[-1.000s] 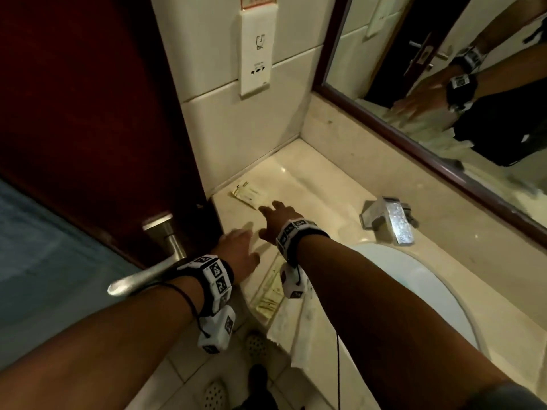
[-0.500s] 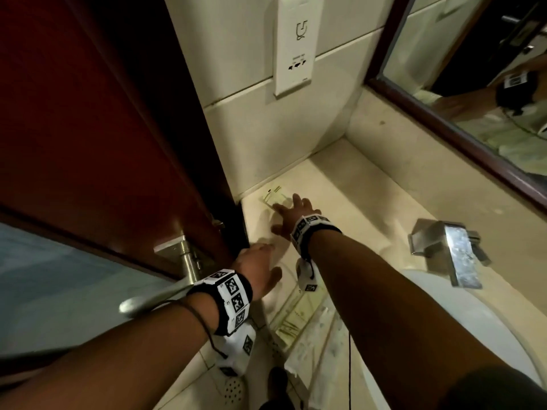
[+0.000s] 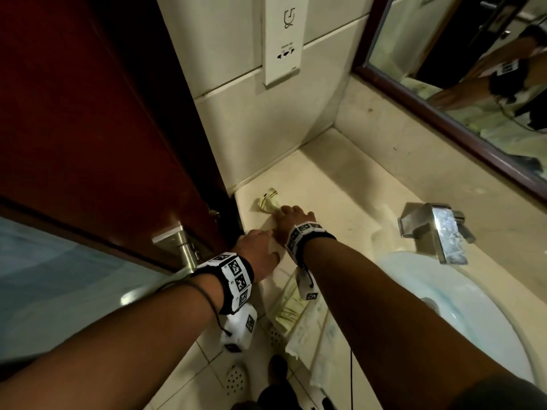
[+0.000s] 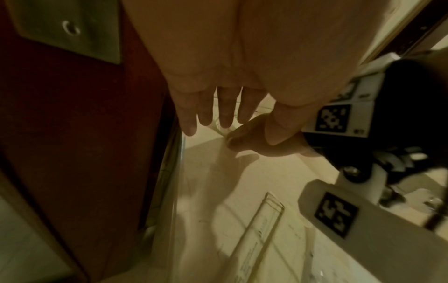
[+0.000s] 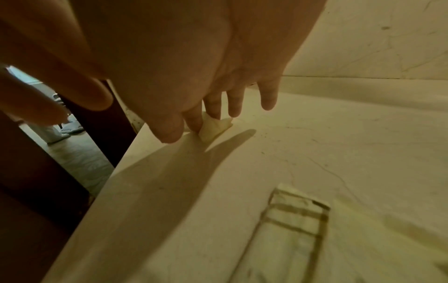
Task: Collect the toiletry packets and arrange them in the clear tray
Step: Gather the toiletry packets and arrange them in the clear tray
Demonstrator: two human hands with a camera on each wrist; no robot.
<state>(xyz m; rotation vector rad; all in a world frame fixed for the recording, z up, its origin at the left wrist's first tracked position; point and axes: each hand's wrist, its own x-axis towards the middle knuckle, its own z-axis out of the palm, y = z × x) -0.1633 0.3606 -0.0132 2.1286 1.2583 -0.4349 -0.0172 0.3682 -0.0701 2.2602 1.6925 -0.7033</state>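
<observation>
A pale yellow toiletry packet [image 3: 268, 201] lies near the counter's back left corner, its near end bent upward. My right hand [image 3: 292, 216] reaches over it. In the right wrist view the index and middle fingertips [image 5: 213, 111] rest on the packet [image 5: 214, 128], and the thumb sits just beside it. My left hand [image 3: 256, 251] hovers over the counter's left edge with straight fingers [image 4: 208, 114] and holds nothing. The clear tray [image 3: 291, 304] sits under my right wrist near the front edge with several packets in it. The tray's clear rim [image 4: 274, 204] shows in the left wrist view.
A dark red door [image 3: 88, 128] with a metal handle [image 3: 180, 247] stands tight against the counter's left end. A chrome faucet [image 3: 438, 229] and white basin [image 3: 479, 309] lie to the right. A mirror [image 3: 473, 69] runs along the back, and tiled floor lies below the front edge.
My right hand has stretched forward from short of the packet onto it, and the once flat packet now bends up. The left hand stays by the counter's left edge.
</observation>
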